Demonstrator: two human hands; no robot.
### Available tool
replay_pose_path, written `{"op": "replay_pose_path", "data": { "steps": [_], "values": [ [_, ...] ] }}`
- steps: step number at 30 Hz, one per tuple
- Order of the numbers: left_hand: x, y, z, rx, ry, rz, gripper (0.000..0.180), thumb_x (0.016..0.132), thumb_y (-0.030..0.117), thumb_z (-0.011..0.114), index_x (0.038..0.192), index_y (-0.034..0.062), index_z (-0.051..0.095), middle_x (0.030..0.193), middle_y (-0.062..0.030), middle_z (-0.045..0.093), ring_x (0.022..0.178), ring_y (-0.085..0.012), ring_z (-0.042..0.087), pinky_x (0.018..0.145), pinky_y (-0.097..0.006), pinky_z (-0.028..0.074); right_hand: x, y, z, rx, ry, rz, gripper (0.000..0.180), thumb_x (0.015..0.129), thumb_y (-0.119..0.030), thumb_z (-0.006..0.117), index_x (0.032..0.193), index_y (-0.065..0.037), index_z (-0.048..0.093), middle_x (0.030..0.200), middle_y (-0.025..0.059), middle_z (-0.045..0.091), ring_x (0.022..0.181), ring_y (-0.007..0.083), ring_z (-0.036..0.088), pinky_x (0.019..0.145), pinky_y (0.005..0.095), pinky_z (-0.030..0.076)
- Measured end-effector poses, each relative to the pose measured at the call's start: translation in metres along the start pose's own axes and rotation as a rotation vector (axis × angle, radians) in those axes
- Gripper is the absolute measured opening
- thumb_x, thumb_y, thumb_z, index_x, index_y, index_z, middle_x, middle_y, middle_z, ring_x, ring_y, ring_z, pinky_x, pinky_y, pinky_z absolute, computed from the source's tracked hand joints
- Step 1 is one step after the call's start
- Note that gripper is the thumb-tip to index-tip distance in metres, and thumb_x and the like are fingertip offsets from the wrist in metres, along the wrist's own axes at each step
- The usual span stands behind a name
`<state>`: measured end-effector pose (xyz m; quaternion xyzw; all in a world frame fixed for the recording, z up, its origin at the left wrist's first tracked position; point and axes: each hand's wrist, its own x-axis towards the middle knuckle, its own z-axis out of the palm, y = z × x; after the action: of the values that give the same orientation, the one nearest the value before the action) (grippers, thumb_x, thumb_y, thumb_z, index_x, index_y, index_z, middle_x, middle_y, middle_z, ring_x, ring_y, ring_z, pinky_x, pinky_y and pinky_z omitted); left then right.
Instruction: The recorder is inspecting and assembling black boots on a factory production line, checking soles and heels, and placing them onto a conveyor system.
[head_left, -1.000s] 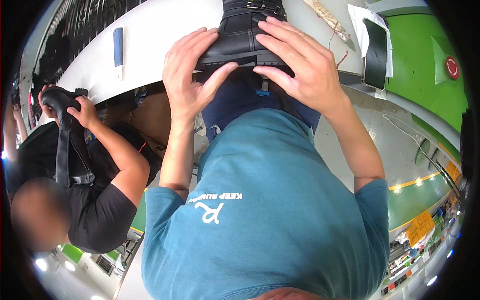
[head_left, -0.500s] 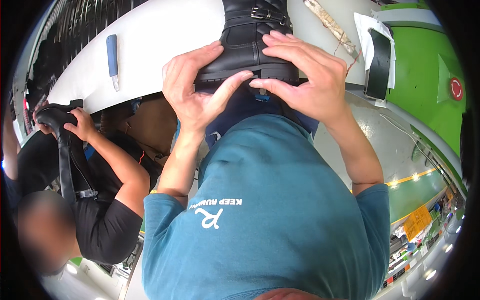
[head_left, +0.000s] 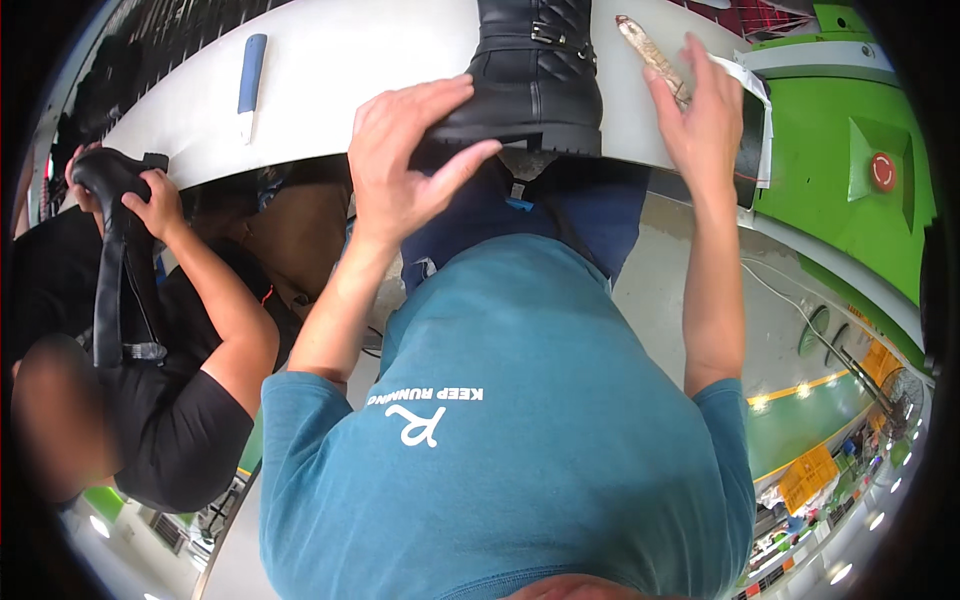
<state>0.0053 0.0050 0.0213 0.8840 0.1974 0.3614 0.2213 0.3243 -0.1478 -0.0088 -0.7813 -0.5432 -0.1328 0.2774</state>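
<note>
A black ankle boot [head_left: 532, 95] with a buckled strap and quilted shaft stands at the near edge of the white table, toe to the left. My left hand [head_left: 405, 155] is at its toe, fingertips against the leather and thumb apart near the sole; the hand is open, not wrapped round the boot. To the right of the boot, my right hand [head_left: 705, 125] is open, fingers spread and slightly blurred. Beside its thumb lies a slim stick-like tool wrapped in beige material [head_left: 640, 45], its lower end partly covered by the hand.
A blue-handled knife [head_left: 252, 75] lies on the white table [head_left: 330, 80] at left. A co-worker at far left holds another black boot [head_left: 108, 178]. On the right stands a green machine [head_left: 820, 130] with a red button [head_left: 882, 172]; white paper [head_left: 750, 82] sits at its near side.
My right hand has left the boot and moved right to the wrapped tool. My left hand stays at the toe. The whole view has shifted a little.
</note>
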Motion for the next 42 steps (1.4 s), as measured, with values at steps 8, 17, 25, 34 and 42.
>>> {"op": "replay_pose_path", "data": {
  "steps": [8, 17, 25, 34, 42],
  "values": [
    [0.007, -0.021, -0.015, -0.245, -0.129, -0.089, 0.05, 0.079, 0.011, 0.097, 0.126, 0.003, 0.082, 0.133, -0.0142, 0.081, 0.13, -0.0312, 0.074, 0.115, -0.042, 0.055, 0.041, -0.027, -0.014, 1.042, -0.207, 0.385, 0.04, 0.111, -0.039, 0.066, 0.12, 0.0, 0.071, 0.097, 0.0099, 0.067, 0.083, 0.0244, 0.065, 0.083, 0.0391, 0.054],
    [0.014, -0.027, -0.01, -0.274, -0.089, -0.024, 0.053, 0.074, 0.024, 0.101, 0.12, 0.0057, 0.084, 0.126, -0.0086, 0.084, 0.125, -0.0289, 0.077, 0.109, -0.042, 0.058, 0.095, -0.136, 0.015, 2.315, -0.516, 0.654, 0.03, 0.11, -0.028, 0.051, 0.095, -0.006, 0.063, 0.072, 0.0012, 0.049, 0.058, 0.014, 0.043, 0.058, 0.0318, 0.04],
    [0.015, -0.028, -0.009, -0.271, -0.122, -0.003, 0.061, 0.069, 0.026, 0.103, 0.122, 0.0026, 0.084, 0.125, -0.0148, 0.084, 0.122, -0.0343, 0.078, 0.109, -0.045, 0.059, 0.087, -0.151, 0.042, 2.385, -0.388, 0.717, 0.067, 0.118, -0.056, 0.04, 0.071, -0.011, 0.056, 0.052, -0.0055, 0.03, 0.042, 0.0101, 0.025, 0.042, 0.0289, 0.025],
    [0.017, -0.032, -0.006, -0.218, -0.109, 0.065, 0.051, 0.07, 0.031, 0.102, 0.109, 0.0038, 0.083, 0.11, -0.0131, 0.084, 0.104, -0.0335, 0.082, 0.094, -0.044, 0.064, 0.085, -0.169, 0.045, 2.297, -0.503, 0.827, 0.07, 0.121, -0.061, 0.035, 0.073, -0.013, 0.053, 0.055, -0.0053, 0.029, 0.044, 0.0104, 0.024, 0.042, 0.0297, 0.022],
    [0.023, -0.026, -0.009, -0.276, -0.107, 0.032, 0.043, 0.069, 0.025, 0.101, 0.102, 0.0024, 0.085, 0.101, -0.0141, 0.084, 0.099, -0.0349, 0.082, 0.096, -0.044, 0.065, 0.118, -0.168, 0.047, 2.129, -1.086, 0.87, 0.069, 0.118, -0.064, 0.042, 0.074, -0.012, 0.05, 0.06, -0.0059, 0.028, 0.046, 0.0085, 0.022, 0.043, 0.027, 0.023]
  ]
}}
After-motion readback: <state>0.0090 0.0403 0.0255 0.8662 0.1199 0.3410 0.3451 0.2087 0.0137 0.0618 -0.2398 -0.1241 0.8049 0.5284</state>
